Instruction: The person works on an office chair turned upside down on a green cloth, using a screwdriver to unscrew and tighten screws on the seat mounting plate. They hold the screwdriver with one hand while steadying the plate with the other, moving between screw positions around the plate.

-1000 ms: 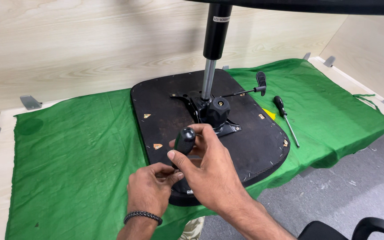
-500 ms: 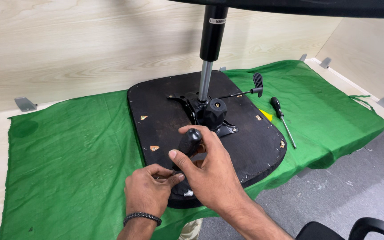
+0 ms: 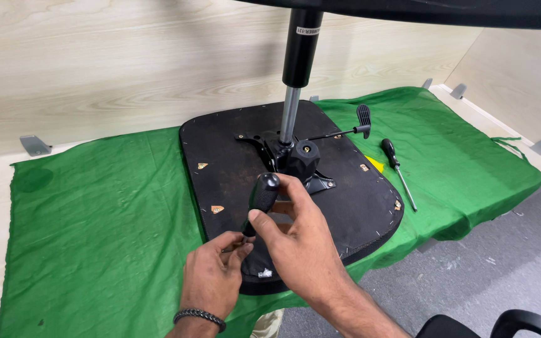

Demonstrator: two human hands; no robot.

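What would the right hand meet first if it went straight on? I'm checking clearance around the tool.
Likely the black knob of the mechanism on the seat base, just beyond the right hand and its screwdriver; depth is unclear.

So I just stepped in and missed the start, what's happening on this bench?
A person is working on an upturned black office-chair seat that lies on a green cloth, its metal gas-lift column pointing up. The right hand grips a black-handled screwdriver, held upright over the front part of the seat, while the left hand pinches near its lower end. A second black-handled screwdriver lies unused on the cloth to the right.
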